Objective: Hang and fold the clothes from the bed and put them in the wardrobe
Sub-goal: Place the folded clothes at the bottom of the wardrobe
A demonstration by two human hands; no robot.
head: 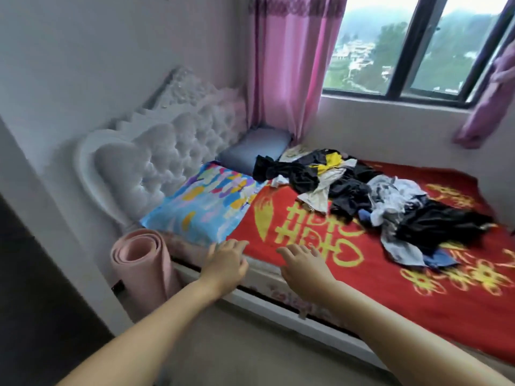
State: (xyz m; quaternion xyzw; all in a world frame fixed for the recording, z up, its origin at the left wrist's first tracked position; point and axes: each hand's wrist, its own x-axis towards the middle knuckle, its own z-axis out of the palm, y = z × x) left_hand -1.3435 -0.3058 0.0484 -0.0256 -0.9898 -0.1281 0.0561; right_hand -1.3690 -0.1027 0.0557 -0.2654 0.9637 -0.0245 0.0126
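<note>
Clothes (pixel 362 196) lie in a loose heap on the red blanket (pixel 348 280) of the bed (pixel 278 305), toward its far side under the window (pixel 412 51), mostly dark and pale pieces mixed together. Both hands reach over the near edge of the bed, well apart from the heap. The left hand (pixel 225 266) and the right hand (pixel 303 270) have the fingers spread and hold nothing. A colourful pillow (pixel 200 201) lies at the head corner, beside a rolled pink mat (pixel 145 260).

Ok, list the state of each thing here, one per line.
Left hand: open, empty, over the bed edge.
Right hand: open, empty, over the blanket.
Clothes: unfolded, heaped on the blanket.
Blanket: spread flat.
Mat: rolled, upright beside the bed.
Curtain: drawn aside.
</note>
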